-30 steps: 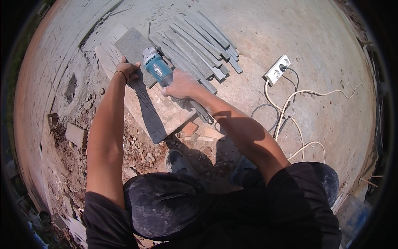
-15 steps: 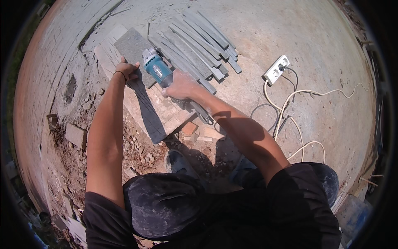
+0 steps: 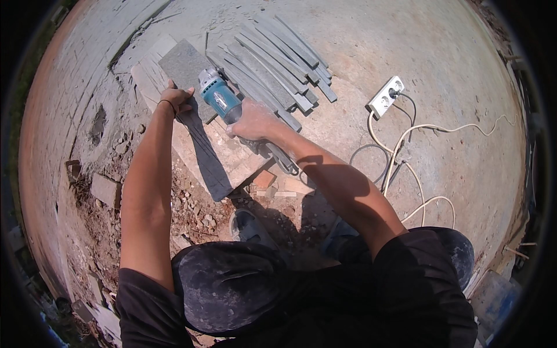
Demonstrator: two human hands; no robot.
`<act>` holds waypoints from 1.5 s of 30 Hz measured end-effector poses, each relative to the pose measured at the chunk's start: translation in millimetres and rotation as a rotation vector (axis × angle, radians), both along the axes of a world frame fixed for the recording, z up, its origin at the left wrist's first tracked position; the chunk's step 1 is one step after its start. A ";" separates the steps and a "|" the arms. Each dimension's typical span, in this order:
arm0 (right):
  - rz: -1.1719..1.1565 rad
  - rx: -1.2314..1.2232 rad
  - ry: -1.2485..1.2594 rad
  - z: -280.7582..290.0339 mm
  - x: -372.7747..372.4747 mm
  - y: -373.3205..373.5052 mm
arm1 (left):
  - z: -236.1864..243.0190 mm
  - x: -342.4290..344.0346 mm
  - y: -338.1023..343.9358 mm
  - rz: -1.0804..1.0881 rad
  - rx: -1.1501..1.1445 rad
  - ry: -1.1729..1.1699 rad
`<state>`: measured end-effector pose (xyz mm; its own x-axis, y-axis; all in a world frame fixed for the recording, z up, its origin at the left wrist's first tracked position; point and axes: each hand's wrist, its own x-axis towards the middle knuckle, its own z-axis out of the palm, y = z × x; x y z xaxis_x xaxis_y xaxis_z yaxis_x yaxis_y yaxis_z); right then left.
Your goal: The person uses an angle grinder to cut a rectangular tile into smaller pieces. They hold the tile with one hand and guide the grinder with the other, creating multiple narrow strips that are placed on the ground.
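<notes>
Teal grinder [image 3: 220, 100] stays in right hand [image 3: 253, 119], apparently unshifted.

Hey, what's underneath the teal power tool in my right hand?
Part of a grey slab shows along the left of the teal power tool in your right hand. The surface directly beneath and the tool's underside are covered.

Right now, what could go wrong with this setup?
1. Cut or knock: the bare left grip is close to the front end of the blue power tool; a slip might catch it.
2. Kickback: only the right grip is on the tool, so a sudden jerk could be hard to control.
3. Snag: the cream cable lies in loose loops near the white power strip; a foot might catch it.
</notes>
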<state>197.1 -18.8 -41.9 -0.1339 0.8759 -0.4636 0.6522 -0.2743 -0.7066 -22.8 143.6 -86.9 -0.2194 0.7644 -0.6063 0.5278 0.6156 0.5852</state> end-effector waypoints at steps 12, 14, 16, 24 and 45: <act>0.000 -0.003 -0.001 -1.7 1.6 -3.1 | 1.4 3.1 -1.1 0.011 -0.013 -0.008; 0.001 -0.005 0.001 -1.3 1.2 -3.2 | 1.0 1.3 0.2 0.014 -0.013 0.001; 0.003 -0.011 -0.003 0.5 1.3 -3.9 | -0.6 -0.8 1.0 0.014 -0.006 -0.010; -0.031 -0.061 0.013 1.8 1.5 -4.8 | -3.6 -1.2 2.7 0.011 -0.006 0.003; -0.042 -0.030 0.000 -1.6 2.9 -9.6 | -0.2 3.0 0.4 0.010 0.000 0.007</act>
